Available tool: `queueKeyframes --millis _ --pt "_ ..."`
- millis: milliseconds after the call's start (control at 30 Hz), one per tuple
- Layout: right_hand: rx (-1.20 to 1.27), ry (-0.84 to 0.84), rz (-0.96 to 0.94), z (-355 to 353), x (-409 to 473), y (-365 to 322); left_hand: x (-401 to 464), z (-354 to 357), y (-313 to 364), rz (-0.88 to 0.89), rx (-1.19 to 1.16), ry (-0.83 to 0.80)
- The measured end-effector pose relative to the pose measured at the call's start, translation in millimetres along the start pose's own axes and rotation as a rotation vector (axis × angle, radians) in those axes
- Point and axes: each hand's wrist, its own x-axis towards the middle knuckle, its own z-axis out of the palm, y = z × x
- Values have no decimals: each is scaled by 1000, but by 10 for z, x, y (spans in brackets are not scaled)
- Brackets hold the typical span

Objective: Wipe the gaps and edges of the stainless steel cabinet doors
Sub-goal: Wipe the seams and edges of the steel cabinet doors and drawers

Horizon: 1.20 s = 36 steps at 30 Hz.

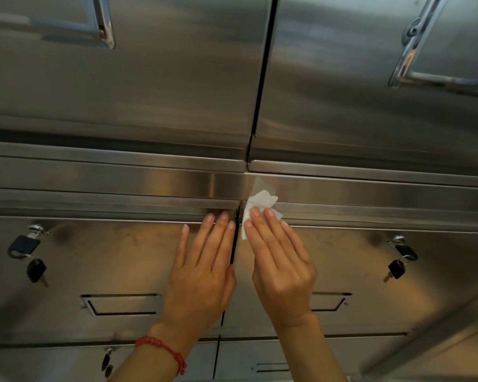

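Two hands are laid flat on the stainless steel cabinet doors point(127, 260). A white wipe point(255, 206) is pressed by the right hand point(280, 263), fingers straight, at 12 o'clock of the vertical gap point(234, 249); the left hand point(202, 271) is spread at its 9 o'clock.

Left grip point(204, 260) flat, fingers straight; right grip point(276, 257) likewise, pressing

I see a black padlock point(22, 245) with keys point(36, 271) hanging left, another padlock point(404, 250) right, red bracelet point(163, 351) low.
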Motion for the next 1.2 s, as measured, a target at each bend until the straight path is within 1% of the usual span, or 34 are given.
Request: queueKeyframes --millis 300,433,667,867,1067,1200 --pt "-4 -9 12 -51 -17 80 0 -14 7 -3 4 0" --pt "32 -13 -16 -5 30 9 1 -16 14 -8 6 0" --pt "-23 -23 -35 -105 -7 180 -3 -32 5 -6 19 -34" --pt "-8 -23 -61 -79 32 158 -2 -24 17 -7 25 -28" --pt "-44 -16 -11 -172 -27 285 -2 -22 20 -6 30 -26" --pt "-23 -5 -8 -130 -5 225 -5 -13 27 -11 34 -23"
